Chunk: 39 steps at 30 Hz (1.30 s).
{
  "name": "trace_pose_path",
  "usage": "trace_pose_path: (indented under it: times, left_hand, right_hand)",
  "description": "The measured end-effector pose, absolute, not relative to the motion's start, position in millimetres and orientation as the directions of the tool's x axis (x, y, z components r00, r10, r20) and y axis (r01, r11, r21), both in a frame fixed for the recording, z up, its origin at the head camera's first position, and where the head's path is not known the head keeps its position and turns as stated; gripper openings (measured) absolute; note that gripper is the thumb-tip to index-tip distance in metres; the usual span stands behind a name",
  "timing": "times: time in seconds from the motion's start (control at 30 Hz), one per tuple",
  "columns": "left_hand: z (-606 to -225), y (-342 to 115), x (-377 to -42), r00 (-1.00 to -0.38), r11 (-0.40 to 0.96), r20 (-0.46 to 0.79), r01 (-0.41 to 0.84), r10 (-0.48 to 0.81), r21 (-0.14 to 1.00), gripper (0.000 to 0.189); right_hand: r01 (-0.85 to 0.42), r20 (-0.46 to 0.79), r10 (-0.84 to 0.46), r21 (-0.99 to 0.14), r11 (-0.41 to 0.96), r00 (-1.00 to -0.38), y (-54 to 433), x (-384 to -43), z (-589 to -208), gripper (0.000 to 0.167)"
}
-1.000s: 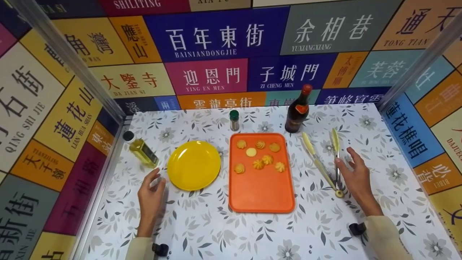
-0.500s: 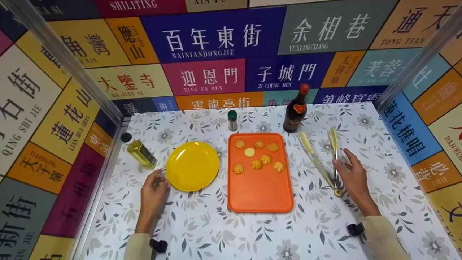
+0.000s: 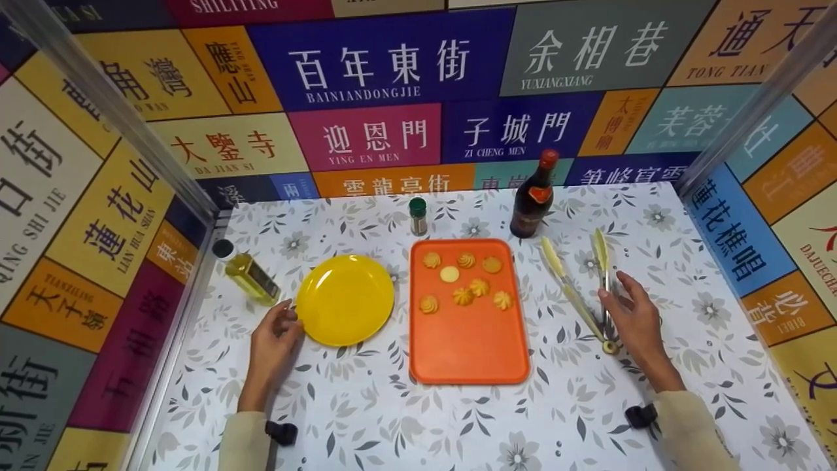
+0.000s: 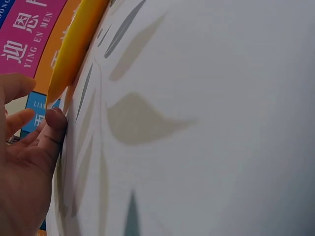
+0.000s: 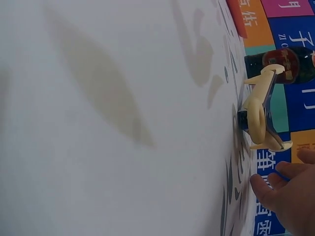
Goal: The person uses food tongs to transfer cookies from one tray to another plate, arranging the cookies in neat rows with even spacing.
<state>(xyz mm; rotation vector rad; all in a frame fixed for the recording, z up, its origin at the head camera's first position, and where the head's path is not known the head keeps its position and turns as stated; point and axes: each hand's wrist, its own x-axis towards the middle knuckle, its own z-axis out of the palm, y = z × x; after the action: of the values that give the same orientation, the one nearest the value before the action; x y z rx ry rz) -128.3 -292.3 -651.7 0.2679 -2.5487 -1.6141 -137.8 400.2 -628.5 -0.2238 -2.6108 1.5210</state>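
My left hand (image 3: 273,340) is at the left rim of a yellow plate (image 3: 345,301), its fingers loosely bent. In the left wrist view the thumb and fingers (image 4: 53,118) are spread apart, right at the edge of the plate (image 4: 78,46). Over on the right, my right hand (image 3: 635,320) hovers beside a pair of tongs (image 3: 553,256) with cream tips, lying spread on the table. Its thumb overlaps the right arm of the tongs in the head view. The right wrist view shows loose fingers (image 5: 290,169) holding nothing, with the tongs (image 5: 266,91) beyond them.
Between the hands lies an orange tray (image 3: 467,353) bearing several small cookies (image 3: 479,288). A bottle of yellow oil (image 3: 252,278) stands left of the plate. Behind the tray are a green-capped shaker (image 3: 418,219) and a dark, red-capped bottle (image 3: 533,203). Sign-printed panels (image 3: 379,62) enclose the table.
My left hand has come in against the plate's rim, its fingers bending a little more. My right hand stays by the tongs, nearly still. The head view has shifted slightly.
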Motion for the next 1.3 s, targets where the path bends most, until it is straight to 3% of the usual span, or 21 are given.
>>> trace_pose_path:
  times: [0.5,0.67,0.93,1.3]
  left_hand:
    - [-664.3,-299.7,-136.3,-0.964,0.428,0.14,0.031,-0.225,0.903,0.043]
    - [-666.1,-299.1,-136.6,-0.964,0.372,0.118,0.022,-0.237,0.928,0.041]
    - [-664.4,-293.2,-140.0,-0.963,0.383,0.045,-0.063,-0.266,0.921,0.038]
    - [-667.3,-293.7,-136.3,-0.953,0.383,0.075,-0.046,-0.295,0.923,0.038]
  right_hand:
    - [0.028,0.064,0.248,-0.935,0.353,-0.967,395.2,-141.0,-648.9,0.069]
    - [-0.008,0.107,0.226,-0.917,0.399,-0.968,393.9,-140.0,-654.1,0.072]
    - [0.079,0.044,0.24,-0.875,0.477,-0.97,390.2,-140.0,-653.8,0.087]
    - [0.038,0.097,0.222,-0.844,0.535,-0.97,384.3,-139.6,-661.8,0.098]
